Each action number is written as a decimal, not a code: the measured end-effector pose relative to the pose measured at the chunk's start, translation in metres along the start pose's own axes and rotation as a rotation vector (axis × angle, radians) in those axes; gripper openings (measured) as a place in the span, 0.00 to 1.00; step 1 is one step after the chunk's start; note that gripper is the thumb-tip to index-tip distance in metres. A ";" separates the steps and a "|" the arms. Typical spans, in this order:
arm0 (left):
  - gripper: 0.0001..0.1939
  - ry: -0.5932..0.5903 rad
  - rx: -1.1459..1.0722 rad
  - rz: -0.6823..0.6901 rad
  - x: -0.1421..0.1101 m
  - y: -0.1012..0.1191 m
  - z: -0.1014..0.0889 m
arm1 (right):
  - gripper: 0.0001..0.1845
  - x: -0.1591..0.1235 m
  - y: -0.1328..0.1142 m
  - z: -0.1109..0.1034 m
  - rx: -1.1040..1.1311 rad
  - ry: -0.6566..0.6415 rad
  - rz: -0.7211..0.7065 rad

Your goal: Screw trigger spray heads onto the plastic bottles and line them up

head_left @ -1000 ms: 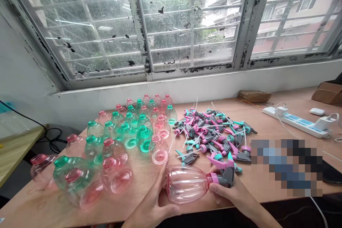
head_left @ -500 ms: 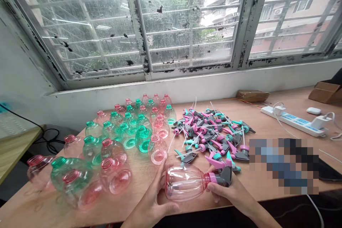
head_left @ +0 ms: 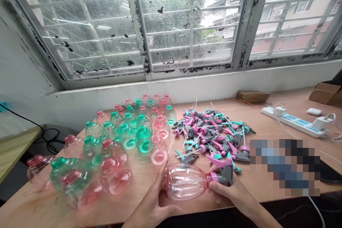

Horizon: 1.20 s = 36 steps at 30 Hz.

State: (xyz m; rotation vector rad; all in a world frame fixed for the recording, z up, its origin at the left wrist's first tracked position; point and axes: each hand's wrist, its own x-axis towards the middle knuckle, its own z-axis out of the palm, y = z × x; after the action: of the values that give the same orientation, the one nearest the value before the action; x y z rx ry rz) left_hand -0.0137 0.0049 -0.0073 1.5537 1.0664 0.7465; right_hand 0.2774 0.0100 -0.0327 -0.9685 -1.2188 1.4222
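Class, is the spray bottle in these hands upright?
No: the pink spray bottle is held sideways, its collar gripped by the right hand.

The left grip (head_left: 159,199) cups the base of a pink spray bottle (head_left: 185,182) held sideways; the right grip (head_left: 227,191) pinches its pink collar (head_left: 214,177). Pink and green bottles (head_left: 144,138) stand on the surface (head_left: 48,208) left of and beyond the left grip, and loose spray heads (head_left: 208,128) lie heaped beyond the right grip.

Bright daylight reaches you through the far grey-framed glass window (head_left: 184,32). Glare streaks your pink ribbed plastic bottle (head_left: 186,182).
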 end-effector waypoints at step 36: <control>0.57 -0.066 -0.187 0.037 0.002 0.002 0.002 | 0.27 -0.001 0.002 0.001 -0.006 0.032 0.007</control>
State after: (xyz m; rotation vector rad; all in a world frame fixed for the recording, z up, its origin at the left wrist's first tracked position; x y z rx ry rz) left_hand -0.0103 0.0061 -0.0061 1.4310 0.8954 0.7915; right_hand 0.2759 0.0090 -0.0343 -0.9970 -1.1972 1.4042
